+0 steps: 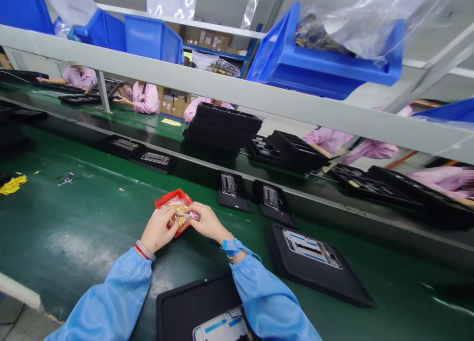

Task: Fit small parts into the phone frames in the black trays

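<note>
A small red tray [160,202] stands on the green bench, with clear plastic bags and small yellow bits [181,209] inside. My left hand [160,228] reaches over its near left side, thumb and fingers curled together; what they pinch is too small to make out. From the right, my right hand [210,223] grips thin silvery tweezers [190,216], which point left over the tray. Below my forearms lies a black foam pad [188,301] bearing a phone frame [220,327] with blue strips, partly covered by my right sleeve.
Right of my hands, another black pad [326,286] carries a phone frame [311,247]. Several smaller pads with frames line the conveyor [200,168]. Yellow scraps [14,184] lie far left. Overhead runs a white shelf rail [222,86] with blue bins [151,39]. Co-workers in pink sit opposite.
</note>
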The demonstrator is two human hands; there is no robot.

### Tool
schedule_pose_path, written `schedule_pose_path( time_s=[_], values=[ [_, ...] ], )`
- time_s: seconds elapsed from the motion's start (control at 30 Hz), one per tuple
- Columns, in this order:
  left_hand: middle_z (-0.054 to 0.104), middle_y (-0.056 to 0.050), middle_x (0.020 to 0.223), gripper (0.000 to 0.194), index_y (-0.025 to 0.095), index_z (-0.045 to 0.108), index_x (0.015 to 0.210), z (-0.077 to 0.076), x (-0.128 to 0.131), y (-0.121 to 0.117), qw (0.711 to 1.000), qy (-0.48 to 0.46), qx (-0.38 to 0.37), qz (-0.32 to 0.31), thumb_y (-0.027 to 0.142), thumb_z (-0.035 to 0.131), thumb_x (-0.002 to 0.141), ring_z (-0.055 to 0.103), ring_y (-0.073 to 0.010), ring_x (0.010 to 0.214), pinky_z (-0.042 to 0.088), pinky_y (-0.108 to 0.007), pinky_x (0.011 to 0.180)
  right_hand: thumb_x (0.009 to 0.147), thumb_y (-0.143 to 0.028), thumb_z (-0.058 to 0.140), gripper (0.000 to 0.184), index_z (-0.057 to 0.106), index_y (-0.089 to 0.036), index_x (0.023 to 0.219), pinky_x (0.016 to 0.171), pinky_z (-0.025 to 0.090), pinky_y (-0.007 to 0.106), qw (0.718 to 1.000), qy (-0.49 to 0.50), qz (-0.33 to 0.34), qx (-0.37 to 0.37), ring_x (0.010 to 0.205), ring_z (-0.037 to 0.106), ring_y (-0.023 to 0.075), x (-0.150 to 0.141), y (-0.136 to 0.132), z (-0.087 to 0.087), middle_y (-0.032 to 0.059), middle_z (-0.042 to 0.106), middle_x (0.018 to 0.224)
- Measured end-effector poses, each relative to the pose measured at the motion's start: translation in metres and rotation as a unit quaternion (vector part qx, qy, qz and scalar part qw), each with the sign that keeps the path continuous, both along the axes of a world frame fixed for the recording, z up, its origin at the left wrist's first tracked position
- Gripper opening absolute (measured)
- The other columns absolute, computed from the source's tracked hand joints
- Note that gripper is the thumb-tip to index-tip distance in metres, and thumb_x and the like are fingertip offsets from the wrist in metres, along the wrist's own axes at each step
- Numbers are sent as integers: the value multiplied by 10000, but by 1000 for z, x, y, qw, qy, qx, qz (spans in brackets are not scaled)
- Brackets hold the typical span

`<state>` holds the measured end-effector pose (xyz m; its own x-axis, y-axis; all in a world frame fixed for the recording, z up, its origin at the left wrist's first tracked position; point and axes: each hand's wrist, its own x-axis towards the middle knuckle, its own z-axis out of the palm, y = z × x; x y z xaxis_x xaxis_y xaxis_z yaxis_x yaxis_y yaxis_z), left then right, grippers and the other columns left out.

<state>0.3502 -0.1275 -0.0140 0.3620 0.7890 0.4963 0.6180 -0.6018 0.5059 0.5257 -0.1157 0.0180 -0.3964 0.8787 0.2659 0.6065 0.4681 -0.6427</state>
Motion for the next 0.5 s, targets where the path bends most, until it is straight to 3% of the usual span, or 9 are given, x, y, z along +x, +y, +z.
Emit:
schedule_pose_path(
  time_s=[0.5],
  values=[
    [635, -31, 724, 147, 191, 571, 726, 2, 7, -4, 998, 1, 7, 59, 100, 456, 735, 602, -200, 715, 461, -330, 724, 650, -36, 518, 242, 655, -216, 734, 599, 404, 243, 1000, 13, 2, 3, 669, 576, 173, -7, -9, -2, -6, 639, 738]
  ],
)
